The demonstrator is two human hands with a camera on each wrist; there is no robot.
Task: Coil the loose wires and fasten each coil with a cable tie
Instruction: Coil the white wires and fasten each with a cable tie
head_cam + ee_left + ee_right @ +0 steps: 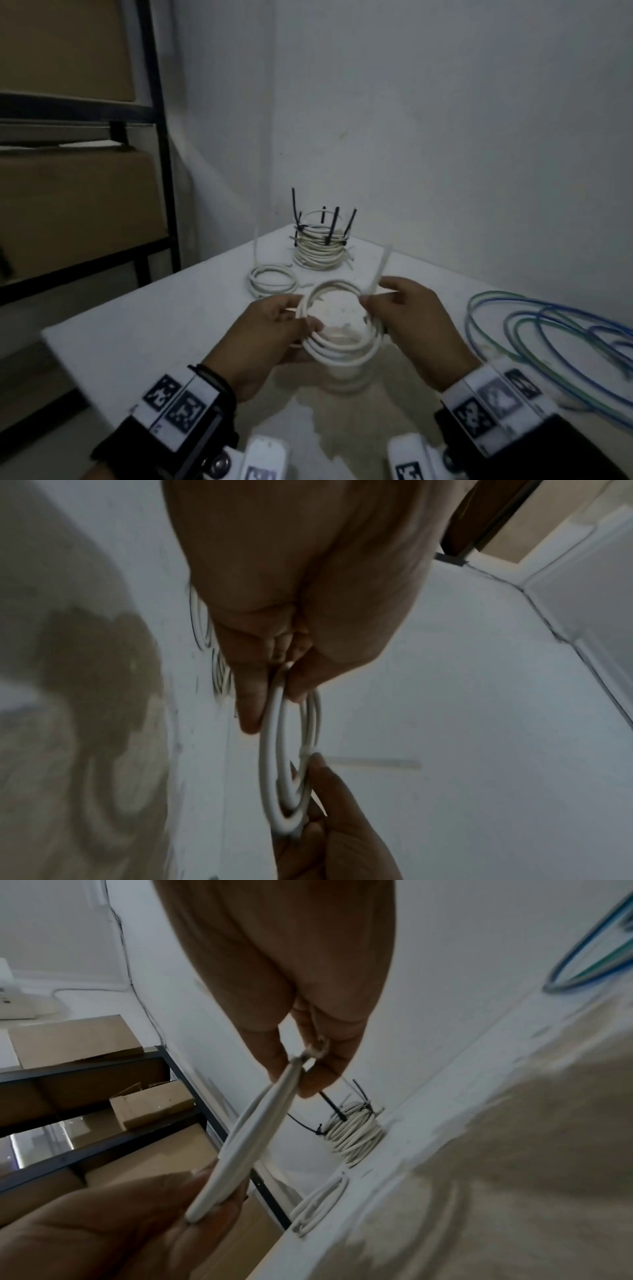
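Both hands hold a white wire coil [342, 329] up over the white table [137, 325], in front of the person. Left hand [270, 339] grips the coil's left side, thumb and fingers curled round the bundled turns. Right hand [411, 315] pinches the right side together with a pale cable tie [378, 274] whose tail sticks up; whether the tie is threaded is too blurred to tell.

Left wrist view only: coil seen edge-on, left thumb and forefinger clamping its top, right fingertips [318, 772] at the bottom. Right wrist view only: a small pale end pinched at the right fingertips [329, 1066], probably the tie head.

Head view adds the layout: stack of tied coils [320, 245] with black tie tails at the far table corner, one flat white coil [272, 281] just beside it, loose blue-green wire loops [548, 329] lying to the right. Shelving with cardboard boxes [68, 205] stands on the left.
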